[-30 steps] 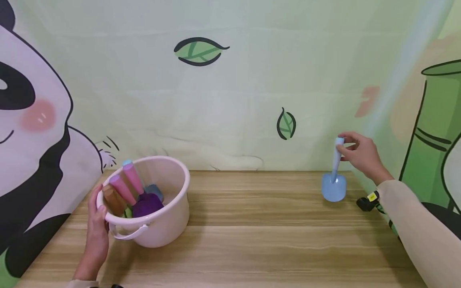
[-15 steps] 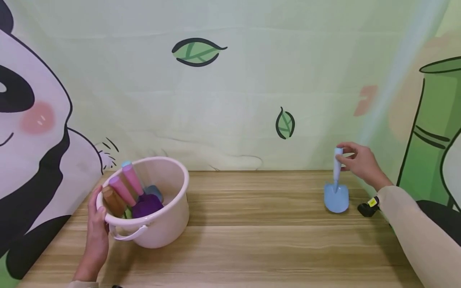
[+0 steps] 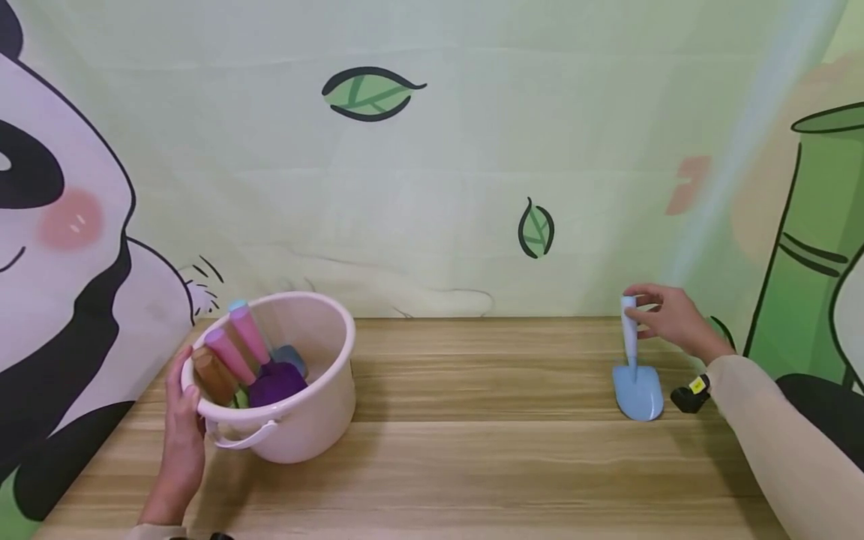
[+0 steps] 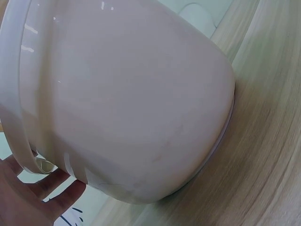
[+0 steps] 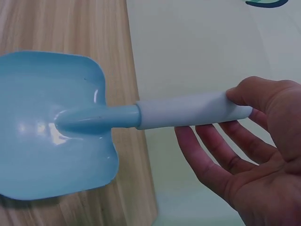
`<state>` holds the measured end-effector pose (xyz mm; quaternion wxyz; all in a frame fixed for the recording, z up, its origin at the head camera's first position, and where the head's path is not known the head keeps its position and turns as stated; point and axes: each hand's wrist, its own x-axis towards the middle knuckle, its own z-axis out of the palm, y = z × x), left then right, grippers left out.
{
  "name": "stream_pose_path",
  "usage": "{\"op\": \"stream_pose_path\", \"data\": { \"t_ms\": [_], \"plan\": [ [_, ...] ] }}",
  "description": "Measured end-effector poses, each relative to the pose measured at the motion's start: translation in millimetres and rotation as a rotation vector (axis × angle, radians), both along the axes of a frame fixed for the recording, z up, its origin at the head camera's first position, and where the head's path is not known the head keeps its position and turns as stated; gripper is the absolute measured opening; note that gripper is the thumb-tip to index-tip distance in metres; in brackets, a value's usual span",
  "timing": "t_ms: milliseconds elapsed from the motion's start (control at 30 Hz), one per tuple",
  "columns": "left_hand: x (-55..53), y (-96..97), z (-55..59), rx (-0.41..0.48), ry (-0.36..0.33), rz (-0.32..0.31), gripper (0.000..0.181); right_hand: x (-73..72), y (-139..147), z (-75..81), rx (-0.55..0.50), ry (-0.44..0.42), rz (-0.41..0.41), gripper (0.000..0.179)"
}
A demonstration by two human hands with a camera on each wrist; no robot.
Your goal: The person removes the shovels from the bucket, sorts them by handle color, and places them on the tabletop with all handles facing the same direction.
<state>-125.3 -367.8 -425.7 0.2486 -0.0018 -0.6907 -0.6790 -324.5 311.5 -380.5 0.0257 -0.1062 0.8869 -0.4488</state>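
Right hand (image 3: 675, 319) pinches light-blue plastic shovel (image 3: 637, 391) by pale cylindrical handle (image 3: 629, 341), blade below grip. Left hand (image 3: 184, 431) grips rim of pale-pink round plastic bucket (image 3: 310, 426).

Near the table's (image 3: 486, 480) left edge, the rim of the bucket (image 3: 310, 427) is hiding most of a green piece (image 3: 240, 398), leaving its shape unclear. The right wrist view is cutting off the tip of the shovel (image 5: 117, 116), while the left wrist view is cropping the left hand (image 4: 30, 197).
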Motion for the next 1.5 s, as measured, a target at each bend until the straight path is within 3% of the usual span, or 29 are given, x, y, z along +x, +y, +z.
{"op": "stream_pose_path", "data": {
  "t_ms": [600, 1000, 1500],
  "plan": [
    [0.2, -1.2, 0.1, 0.028, -0.023, -0.01, 0.057, 2.5, 9.2, -33.3, -0.017, -0.092, 0.004, 0.048],
    [0.2, 1.7, 1.3, 0.01, -0.007, -0.008, 0.057, -1.1, 16.1, -53.0, 0.031, -0.122, -0.001, 0.048],
    [0.6, 3.5, 2.7, 0.025, -0.01, -0.003, 0.058, -2.9, 13.9, -60.0, 0.05, -0.115, 0.041, 0.047]
  ]
}}
